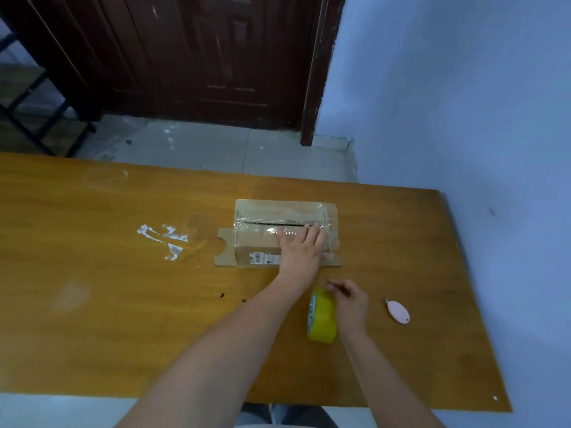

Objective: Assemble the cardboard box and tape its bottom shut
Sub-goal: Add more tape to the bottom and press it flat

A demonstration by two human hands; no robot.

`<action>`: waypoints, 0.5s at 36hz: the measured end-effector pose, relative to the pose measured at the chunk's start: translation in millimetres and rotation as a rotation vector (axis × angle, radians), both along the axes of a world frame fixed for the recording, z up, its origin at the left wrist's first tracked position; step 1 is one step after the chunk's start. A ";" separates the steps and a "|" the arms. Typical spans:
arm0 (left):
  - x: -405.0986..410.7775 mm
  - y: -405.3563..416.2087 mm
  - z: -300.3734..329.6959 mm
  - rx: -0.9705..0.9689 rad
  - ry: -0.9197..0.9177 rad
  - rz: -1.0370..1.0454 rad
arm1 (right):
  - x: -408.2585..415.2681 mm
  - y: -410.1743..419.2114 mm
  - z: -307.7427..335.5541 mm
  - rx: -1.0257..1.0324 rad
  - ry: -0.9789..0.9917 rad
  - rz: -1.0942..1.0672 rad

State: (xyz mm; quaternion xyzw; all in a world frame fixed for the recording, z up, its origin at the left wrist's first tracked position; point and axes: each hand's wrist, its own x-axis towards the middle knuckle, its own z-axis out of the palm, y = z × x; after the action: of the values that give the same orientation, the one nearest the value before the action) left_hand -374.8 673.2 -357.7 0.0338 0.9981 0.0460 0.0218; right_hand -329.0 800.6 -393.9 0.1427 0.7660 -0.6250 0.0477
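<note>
- Light is dim and cool, giving the wall (pixel 463 103) a bluish cast.
- A bright white glare patch sits on the bench (pixel 92 304) at about 9 o'clock from the box (pixel 278 217).
- The clear tape on the box glints.
- Shadows are soft and faint.
- The door (pixel 200 57) at 12 o'clock is dark, its detail murky.
- Wide-angle distortion bends the bench edges; overall sharpness is soft.

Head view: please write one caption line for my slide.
Left hand presses tape on box; right hand holds tape roll.

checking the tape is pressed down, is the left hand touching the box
Touching: the head view shows the left hand lying flat on the taped top of the box.
</note>
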 end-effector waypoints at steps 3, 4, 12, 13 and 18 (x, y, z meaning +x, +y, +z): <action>0.4 -2.2 -2.5 -0.018 -0.001 -0.028 | -0.6 -1.7 -1.5 -0.006 -0.006 -0.034; 0.5 -3.4 -2.8 -0.020 -0.002 -0.037 | -0.4 -2.0 -1.9 -0.005 -0.010 -0.039; 2.3 -6.7 -3.9 -0.053 -0.030 -0.078 | 0.3 -4.4 5.0 -0.020 -0.033 -0.074; 3.1 -8.0 -3.9 -0.068 -0.042 -0.088 | 0.1 -4.6 6.0 -0.022 -0.035 -0.075; 5.3 -14.8 -0.5 -0.076 -0.071 -0.117 | -2.2 -1.3 10.5 -0.026 -0.056 -0.080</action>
State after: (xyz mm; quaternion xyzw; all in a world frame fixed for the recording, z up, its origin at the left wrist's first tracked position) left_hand -369.5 658.4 -358.1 0.0895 0.9941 0.0080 0.0614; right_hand -331.2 799.3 -383.4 0.1900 0.7497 -0.6322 0.0462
